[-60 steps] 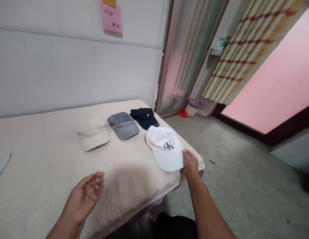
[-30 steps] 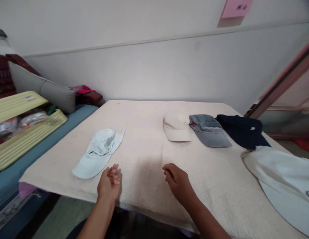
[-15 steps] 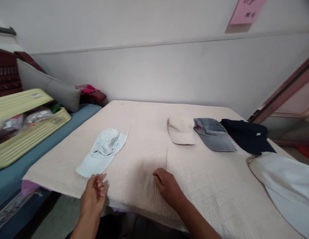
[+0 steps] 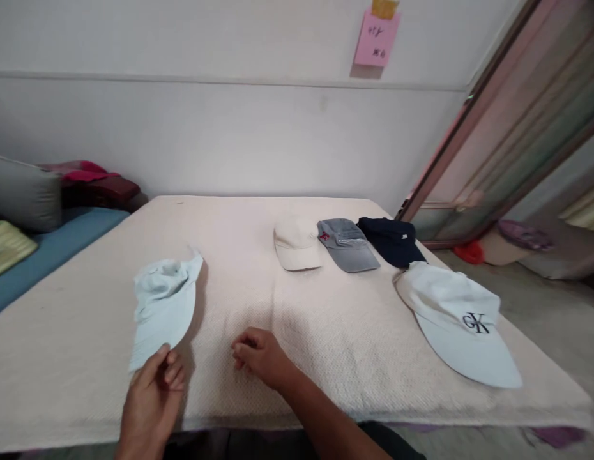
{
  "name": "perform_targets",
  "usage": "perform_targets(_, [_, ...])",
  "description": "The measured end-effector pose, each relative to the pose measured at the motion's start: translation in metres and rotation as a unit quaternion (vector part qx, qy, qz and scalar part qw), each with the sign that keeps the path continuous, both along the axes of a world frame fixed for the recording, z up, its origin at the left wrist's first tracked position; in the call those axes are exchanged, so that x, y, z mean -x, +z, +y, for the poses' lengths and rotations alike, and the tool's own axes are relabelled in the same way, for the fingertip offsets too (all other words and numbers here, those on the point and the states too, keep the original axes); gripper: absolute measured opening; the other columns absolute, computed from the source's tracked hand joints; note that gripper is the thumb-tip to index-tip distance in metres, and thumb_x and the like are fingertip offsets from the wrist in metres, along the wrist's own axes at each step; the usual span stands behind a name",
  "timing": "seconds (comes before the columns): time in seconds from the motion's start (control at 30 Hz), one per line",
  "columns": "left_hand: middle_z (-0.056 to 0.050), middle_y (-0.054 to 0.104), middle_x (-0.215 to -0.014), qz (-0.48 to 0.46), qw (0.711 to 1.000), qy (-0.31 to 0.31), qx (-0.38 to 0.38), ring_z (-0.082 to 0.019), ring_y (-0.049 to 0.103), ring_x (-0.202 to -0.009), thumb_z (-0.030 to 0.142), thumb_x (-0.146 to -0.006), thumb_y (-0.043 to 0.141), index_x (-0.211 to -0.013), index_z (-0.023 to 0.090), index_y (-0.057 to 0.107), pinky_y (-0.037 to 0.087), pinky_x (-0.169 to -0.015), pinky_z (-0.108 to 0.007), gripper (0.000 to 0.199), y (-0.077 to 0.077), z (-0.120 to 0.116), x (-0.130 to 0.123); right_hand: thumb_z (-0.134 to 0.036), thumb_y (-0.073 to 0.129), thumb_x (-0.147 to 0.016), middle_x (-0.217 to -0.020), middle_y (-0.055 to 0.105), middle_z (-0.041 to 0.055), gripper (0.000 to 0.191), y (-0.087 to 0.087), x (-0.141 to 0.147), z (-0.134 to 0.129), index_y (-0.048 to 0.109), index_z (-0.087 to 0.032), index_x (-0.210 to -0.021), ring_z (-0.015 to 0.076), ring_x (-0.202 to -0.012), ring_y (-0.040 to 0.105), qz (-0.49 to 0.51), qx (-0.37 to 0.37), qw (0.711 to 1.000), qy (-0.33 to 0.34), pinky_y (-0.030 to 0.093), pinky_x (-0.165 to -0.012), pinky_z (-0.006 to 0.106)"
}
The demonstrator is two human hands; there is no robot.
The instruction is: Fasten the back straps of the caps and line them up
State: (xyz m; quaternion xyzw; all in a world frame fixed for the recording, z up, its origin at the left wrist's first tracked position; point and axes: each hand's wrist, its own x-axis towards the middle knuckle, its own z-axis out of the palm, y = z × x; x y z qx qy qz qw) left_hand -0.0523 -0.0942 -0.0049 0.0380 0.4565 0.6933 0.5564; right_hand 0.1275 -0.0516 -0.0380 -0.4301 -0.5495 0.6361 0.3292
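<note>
My left hand (image 4: 156, 393) pinches the brim of a pale blue cap (image 4: 165, 303) at the left of the cloth-covered table (image 4: 239, 281). The cap's brim points toward me and its near edge is tilted up a little. My right hand (image 4: 258, 354) is over the cloth near the middle, its fingers curled in, and nothing shows in them. Farther back lie a cream cap (image 4: 297, 246), a grey-blue denim cap (image 4: 349, 246) and a navy cap (image 4: 390, 239) in a row. A white cap with black letters (image 4: 455, 319) rests at the right.
A pink note (image 4: 377, 41) is stuck on the wall behind the table. At the left are a grey cushion (image 4: 26, 191) and a blue bench surface (image 4: 81, 233). A brown-framed door (image 4: 450, 144) stands at the right.
My left hand has taken hold of the pale blue cap's brim, and the cap has turned and lifted slightly. The view has swung to the right.
</note>
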Motion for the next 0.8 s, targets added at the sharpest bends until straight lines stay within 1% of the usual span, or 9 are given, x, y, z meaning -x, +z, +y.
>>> perform_targets(0.1, [0.004,0.045,-0.055,0.052,0.996,-0.038,-0.054,-0.006,0.037,-0.041,0.007,-0.072,0.060,-0.058,0.016,0.049,0.038,-0.036,-0.017,0.020,0.001,-0.006,-0.029,-0.042,0.058,-0.081,-0.073,0.064,0.0051,0.029,0.007,-0.004,0.002,0.063,-0.014,-0.081,0.0134,-0.062,0.059,0.132,0.082,0.988,-0.003,0.041,-0.057,0.025])
perform_targets(0.2, [0.003,0.050,-0.055,0.086,0.993,-0.067,-0.042,-0.008,0.042,-0.046,0.011,-0.068,0.067,-0.060,0.017,0.054,0.041,-0.041,-0.018,0.016,-0.005,-0.017,-0.053,-0.054,0.055,-0.081,-0.088,0.066,0.0087,0.043,0.018,-0.013,0.005,0.063,-0.015,-0.097,0.0171,-0.078,0.063,0.262,0.138,0.955,0.006,0.045,-0.068,0.029])
perform_targets(0.27, [0.002,0.052,-0.053,0.107,0.989,-0.104,-0.021,-0.009,0.044,-0.045,0.014,-0.066,0.071,-0.063,0.018,0.058,0.040,-0.041,-0.018,0.014,-0.015,-0.025,-0.066,-0.057,0.050,-0.083,-0.099,0.066,0.0106,0.047,0.023,-0.022,0.010,0.061,-0.016,-0.105,0.0193,-0.087,0.062,0.333,0.151,0.931,-0.001,0.046,-0.078,0.033])
perform_targets(0.37, [0.001,0.053,-0.048,0.159,0.968,-0.193,-0.009,-0.009,0.043,-0.041,0.020,-0.065,0.075,-0.056,0.017,0.060,0.037,-0.039,-0.019,0.017,-0.033,-0.038,-0.084,-0.058,0.044,-0.085,-0.112,0.064,0.0106,0.052,0.029,-0.038,0.019,0.056,-0.019,-0.116,0.0229,-0.100,0.060,0.384,0.159,0.909,-0.040,0.044,-0.088,0.038])
perform_targets(0.47, [-0.002,0.056,-0.045,0.182,0.934,-0.306,-0.015,-0.010,0.046,-0.039,0.025,-0.065,0.077,-0.055,0.015,0.066,0.036,-0.040,-0.021,0.018,-0.044,-0.045,-0.095,-0.054,0.045,-0.084,-0.108,0.067,0.0094,0.050,0.032,-0.056,0.027,0.054,-0.019,-0.119,0.0253,-0.099,0.062,0.378,0.183,0.903,-0.087,0.046,-0.086,0.040])
perform_targets(0.53, [-0.005,0.063,-0.052,0.152,0.924,-0.351,-0.027,-0.014,0.053,-0.045,0.022,-0.060,0.080,-0.062,0.015,0.071,0.042,-0.046,-0.023,0.012,-0.040,-0.042,-0.097,-0.050,0.049,-0.082,-0.103,0.069,0.0092,0.048,0.033,-0.068,0.029,0.055,-0.018,-0.117,0.0260,-0.096,0.064,0.366,0.183,0.907,-0.100,0.048,-0.084,0.041])
perform_targets(0.63, [-0.009,0.072,-0.073,0.065,0.946,-0.316,0.016,-0.021,0.064,-0.066,0.018,-0.059,0.080,-0.078,0.016,0.073,0.050,-0.064,-0.029,0.021,-0.024,-0.030,-0.087,-0.051,0.054,-0.077,-0.093,0.071,0.0094,0.047,0.034,-0.079,0.025,0.059,-0.017,-0.109,0.0270,-0.090,0.065,0.342,0.168,0.920,-0.093,0.049,-0.079,0.042])
perform_targets(0.7, [-0.010,0.072,-0.077,-0.026,0.954,-0.292,0.061,-0.025,0.066,-0.074,0.026,-0.066,0.075,-0.083,0.016,0.071,0.051,-0.068,-0.033,0.020,-0.014,-0.020,-0.073,-0.053,0.058,-0.075,-0.085,0.071,0.0088,0.046,0.035,-0.082,0.019,0.061,-0.017,-0.102,0.0266,-0.085,0.066,0.332,0.163,0.925,-0.082,0.050,-0.077,0.041])
perform_targets(0.8, [-0.012,0.071,-0.077,-0.141,0.950,-0.275,0.031,-0.031,0.067,-0.083,0.052,-0.071,0.064,-0.090,0.019,0.068,0.052,-0.070,-0.040,0.039,-0.007,-0.008,-0.049,-0.052,0.066,-0.071,-0.078,0.070,0.0068,0.041,0.039,-0.080,0.005,0.063,-0.016,-0.092,0.0225,-0.075,0.066,0.321,0.170,0.931,-0.039,0.050,-0.073,0.037])
